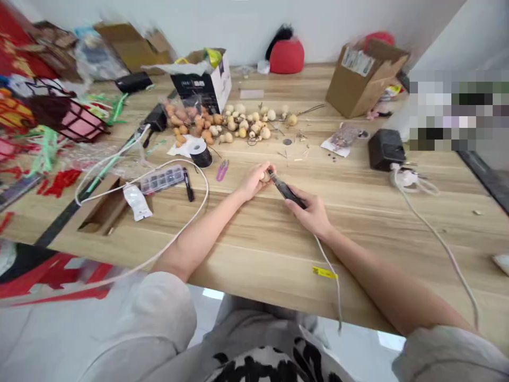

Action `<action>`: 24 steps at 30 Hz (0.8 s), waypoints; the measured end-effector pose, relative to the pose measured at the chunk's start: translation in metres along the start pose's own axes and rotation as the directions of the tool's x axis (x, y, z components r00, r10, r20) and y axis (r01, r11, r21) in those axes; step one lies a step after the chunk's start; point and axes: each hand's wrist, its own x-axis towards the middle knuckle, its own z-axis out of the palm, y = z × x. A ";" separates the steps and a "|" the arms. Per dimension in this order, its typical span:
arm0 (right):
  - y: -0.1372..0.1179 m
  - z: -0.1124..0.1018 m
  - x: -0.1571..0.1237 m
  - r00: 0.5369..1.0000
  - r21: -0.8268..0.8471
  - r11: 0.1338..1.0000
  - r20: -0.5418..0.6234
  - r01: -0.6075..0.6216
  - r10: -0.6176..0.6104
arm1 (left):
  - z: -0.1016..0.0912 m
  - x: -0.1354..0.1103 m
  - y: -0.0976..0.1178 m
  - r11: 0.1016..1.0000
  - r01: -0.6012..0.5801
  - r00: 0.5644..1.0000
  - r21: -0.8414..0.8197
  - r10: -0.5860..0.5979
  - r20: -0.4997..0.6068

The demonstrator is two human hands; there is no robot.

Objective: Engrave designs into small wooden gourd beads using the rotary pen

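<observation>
L hand (252, 181): sm. gourd (264, 176) — R hand (310, 212): black rotary tool (287, 191)

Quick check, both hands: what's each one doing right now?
Left hand: closed, holding a small pale gourd.
Right hand: closed, holding a black corded rotary tool.

A small pale tan gourd (265, 176) sits mostly hidden in the fingers of the left hand (252, 181), held just above the wooden tabletop (254, 265). A black pen-shaped rotary tool (287, 191) lies slanted in the right hand (310, 212), its narrow tip at the gourd and seemingly touching it. A white cord (326, 265) runs from under the right wrist down past the tabletop's edge
</observation>
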 end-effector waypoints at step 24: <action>0.000 0.002 -0.001 1.000 -0.037 0.999 -0.020 0.022 -0.023 | 0.005 -0.005 0.006 0.999 0.034 0.998 -0.017 -0.035 -0.055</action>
